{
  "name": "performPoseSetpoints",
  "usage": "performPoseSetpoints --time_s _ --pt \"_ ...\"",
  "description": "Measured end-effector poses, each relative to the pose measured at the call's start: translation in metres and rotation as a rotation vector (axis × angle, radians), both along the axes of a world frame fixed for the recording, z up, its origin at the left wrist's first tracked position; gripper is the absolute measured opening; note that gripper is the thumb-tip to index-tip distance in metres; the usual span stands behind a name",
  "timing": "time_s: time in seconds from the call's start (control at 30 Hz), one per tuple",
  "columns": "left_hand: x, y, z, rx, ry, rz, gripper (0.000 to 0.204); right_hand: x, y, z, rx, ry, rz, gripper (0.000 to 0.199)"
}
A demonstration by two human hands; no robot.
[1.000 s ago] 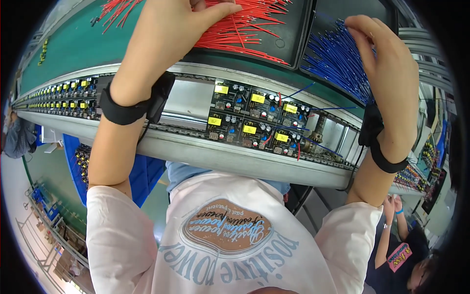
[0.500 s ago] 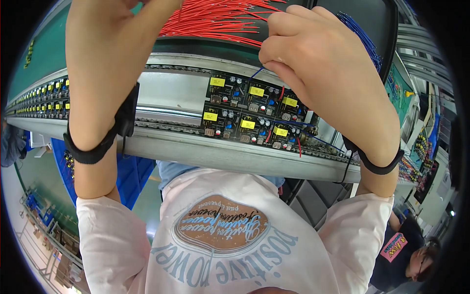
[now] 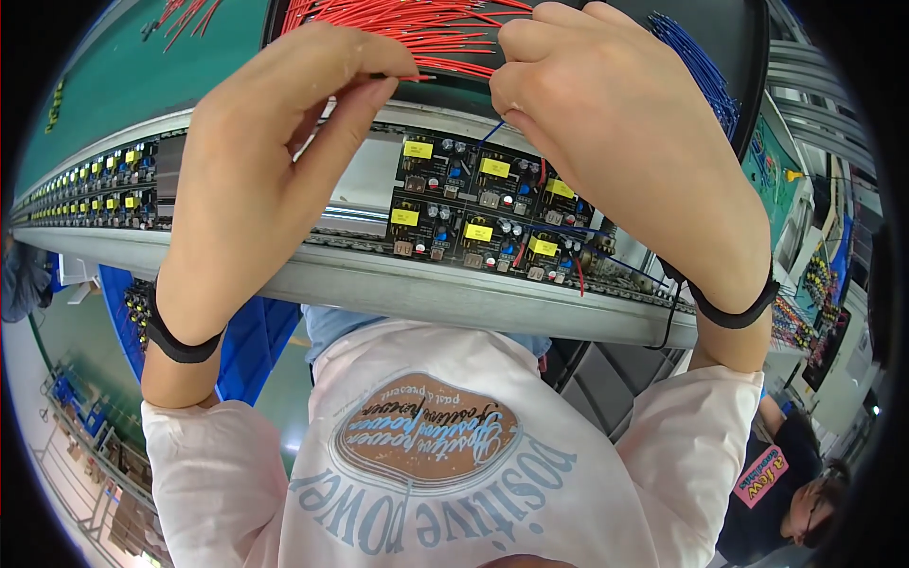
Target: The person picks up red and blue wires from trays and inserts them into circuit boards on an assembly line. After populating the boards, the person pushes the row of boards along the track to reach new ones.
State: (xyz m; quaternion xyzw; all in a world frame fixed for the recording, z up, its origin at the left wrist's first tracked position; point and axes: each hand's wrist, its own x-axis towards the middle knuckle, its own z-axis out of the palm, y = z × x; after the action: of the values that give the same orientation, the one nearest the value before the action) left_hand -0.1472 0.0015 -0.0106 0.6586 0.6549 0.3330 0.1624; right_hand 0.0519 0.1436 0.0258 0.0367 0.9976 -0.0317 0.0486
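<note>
1. The left hand [image 3: 270, 180], in the upper left of the frame, pinches one red wire [image 3: 402, 78] between its fingertips.
2. The right hand [image 3: 620, 142], upper right, is closed narrow on a blue wire [image 3: 492, 130].
3. The circuit board [image 3: 483, 222] sits in the centre, below both hands.
4. The red wire pile [image 3: 417, 24] lies at the top edge.

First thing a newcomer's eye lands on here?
The two raised hands in the upper middle: the left hand pinches a red wire, the right hand is closed on a blue wire. Behind them at top lies a tray of red wires, with blue wires at right. Below the hands sits a circuit board with yellow parts on the conveyor rail.
</note>
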Motion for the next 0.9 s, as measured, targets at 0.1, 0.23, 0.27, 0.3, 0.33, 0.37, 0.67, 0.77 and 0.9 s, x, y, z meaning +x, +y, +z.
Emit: performPoseSetpoints --time_s 0.1,0.23,0.27,0.3,0.33,0.37,0.67,0.77,0.9 --pt "-0.002 -0.003 -0.009 0.04 0.06 -0.106 0.012 0.001 -0.004 -0.002 0.008 -0.004 0.008 0.009" --pt "0.004 -0.003 -0.007 0.055 0.21 -0.176 0.012 0.007 -0.007 -0.007 -0.018 0.052 0.002 0.009" --pt "0.005 -0.004 -0.008 0.054 0.212 -0.176 0.012 0.009 -0.008 -0.008 -0.029 0.074 -0.003 0.009" --pt "0.005 -0.004 -0.01 0.052 0.223 -0.205 0.014 0.011 -0.009 -0.01 -0.046 0.1 -0.006 0.009" --pt "0.006 -0.004 -0.012 0.051 0.235 -0.233 0.016 0.012 -0.01 -0.011 -0.06 0.122 -0.009 0.009" --pt "0.007 -0.005 -0.013 0.049 0.247 -0.261 0.018 0.012 -0.01 -0.013 -0.076 0.144 -0.008 0.01" --pt "0.018 -0.004 -0.017 -0.051 0.304 -0.296 0.023 0.017 -0.015 -0.025 -0.124 0.242 -0.014 0.011" --pt "0.018 -0.002 -0.022 -0.004 0.319 -0.309 0.022 0.016 -0.016 -0.03 -0.124 0.256 -0.015 0.011" --pt "0.021 0.0 -0.027 0.014 0.307 -0.317 0.018 0.017 -0.013 -0.03 -0.141 0.274 -0.035 0.012"
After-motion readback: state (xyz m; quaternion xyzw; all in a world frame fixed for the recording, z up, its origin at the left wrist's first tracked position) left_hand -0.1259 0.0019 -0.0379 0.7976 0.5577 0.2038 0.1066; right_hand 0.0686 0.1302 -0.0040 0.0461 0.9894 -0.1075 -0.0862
